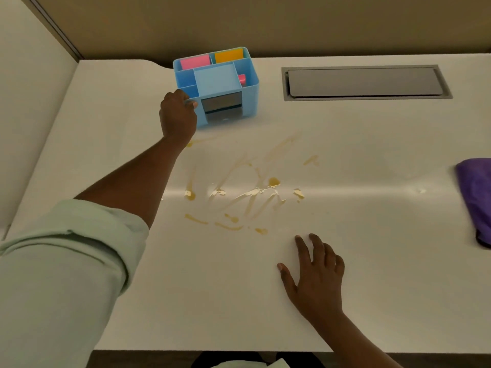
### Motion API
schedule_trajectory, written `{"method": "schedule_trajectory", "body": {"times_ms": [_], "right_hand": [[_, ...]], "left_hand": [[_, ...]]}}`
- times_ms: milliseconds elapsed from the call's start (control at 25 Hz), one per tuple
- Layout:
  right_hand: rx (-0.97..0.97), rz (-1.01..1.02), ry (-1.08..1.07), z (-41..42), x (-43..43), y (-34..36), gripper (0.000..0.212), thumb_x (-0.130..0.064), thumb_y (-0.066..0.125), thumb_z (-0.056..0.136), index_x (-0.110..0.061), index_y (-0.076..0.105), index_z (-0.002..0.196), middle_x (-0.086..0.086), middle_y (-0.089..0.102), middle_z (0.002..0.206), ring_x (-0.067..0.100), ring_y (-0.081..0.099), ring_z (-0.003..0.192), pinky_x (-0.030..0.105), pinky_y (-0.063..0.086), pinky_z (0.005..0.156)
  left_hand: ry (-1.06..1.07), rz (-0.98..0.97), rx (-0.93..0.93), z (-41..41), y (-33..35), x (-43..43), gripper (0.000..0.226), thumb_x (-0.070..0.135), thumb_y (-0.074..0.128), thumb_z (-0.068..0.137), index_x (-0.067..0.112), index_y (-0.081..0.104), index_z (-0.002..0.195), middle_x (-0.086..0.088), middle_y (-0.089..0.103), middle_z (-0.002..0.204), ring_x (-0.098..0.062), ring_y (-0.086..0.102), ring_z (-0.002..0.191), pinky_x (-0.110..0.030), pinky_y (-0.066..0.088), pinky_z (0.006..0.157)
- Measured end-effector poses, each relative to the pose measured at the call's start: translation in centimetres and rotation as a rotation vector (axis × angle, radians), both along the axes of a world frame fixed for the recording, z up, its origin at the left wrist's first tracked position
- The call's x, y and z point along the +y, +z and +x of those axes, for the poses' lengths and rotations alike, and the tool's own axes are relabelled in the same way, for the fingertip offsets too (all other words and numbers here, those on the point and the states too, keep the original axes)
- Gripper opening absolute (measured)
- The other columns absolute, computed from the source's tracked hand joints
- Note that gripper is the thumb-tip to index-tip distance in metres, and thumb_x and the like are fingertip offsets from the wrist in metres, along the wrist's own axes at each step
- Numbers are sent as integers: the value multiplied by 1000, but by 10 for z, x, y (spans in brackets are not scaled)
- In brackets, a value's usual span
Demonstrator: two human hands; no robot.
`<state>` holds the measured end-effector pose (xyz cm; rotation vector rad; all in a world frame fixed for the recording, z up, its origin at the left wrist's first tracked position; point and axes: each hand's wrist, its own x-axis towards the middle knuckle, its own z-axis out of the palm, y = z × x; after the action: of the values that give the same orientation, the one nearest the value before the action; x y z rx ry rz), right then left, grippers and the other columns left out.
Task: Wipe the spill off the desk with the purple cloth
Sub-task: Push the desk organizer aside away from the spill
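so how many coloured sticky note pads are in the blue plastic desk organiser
3 in the blue plastic desk organiser: a pink pad back left, an orange pad back right, a small pink-red one in the right slot. Others may sit hidden behind the dividers.

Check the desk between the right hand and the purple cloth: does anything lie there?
No. In the head view the stretch of desk between the right hand and the purple cloth is bare; the spill lies left of it.
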<state>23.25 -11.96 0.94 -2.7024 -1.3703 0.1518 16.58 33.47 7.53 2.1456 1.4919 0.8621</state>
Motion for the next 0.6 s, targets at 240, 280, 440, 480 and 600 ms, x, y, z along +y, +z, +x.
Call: {"method": "schedule_trajectory", "body": {"times_ms": [240,280,440,480,600], "right_hand": [[-21,-3,7,-2,2,0,73,-64,42,92,-14,56,143,17,50,149,42,52,127,57,45,99],[-24,-7,9,-3,2,1,73,-64,42,92,-14,56,143,17,50,149,42,52,127,57,45,99],[-33,-9,8,-4,4,2,74,-64,42,92,-13,58,143,18,51,148,43,53,125,57,44,98],[-33,-8,9,-4,4,2,74,-64,42,92,-13,58,142,18,51,148,43,53,125,57,45,98],[-27,-7,12,-4,4,3,74,-64,42,92,-12,58,142,18,51,148,43,53,126,57,45,98]], "left_hand": [[234,16,45,-97,8,38,36,29,59,101,-4,64,116,-25,68,121,-36,65,116,-38,51,97],[277,6,62,-114,7,43,36,28,59,100,-4,64,116,-26,67,121,-38,64,116,-40,50,97],[488,-62,39,-167,-2,51,33,22,59,96,-2,65,117,-27,65,125,-41,60,121,-43,46,99],[534,-79,16,-176,-5,51,33,21,60,96,-1,66,119,-26,65,127,-40,61,122,-42,47,101],[592,-127,-43,-194,-13,51,34,22,60,98,-1,65,123,-24,64,131,-37,62,126,-42,49,107]]}}
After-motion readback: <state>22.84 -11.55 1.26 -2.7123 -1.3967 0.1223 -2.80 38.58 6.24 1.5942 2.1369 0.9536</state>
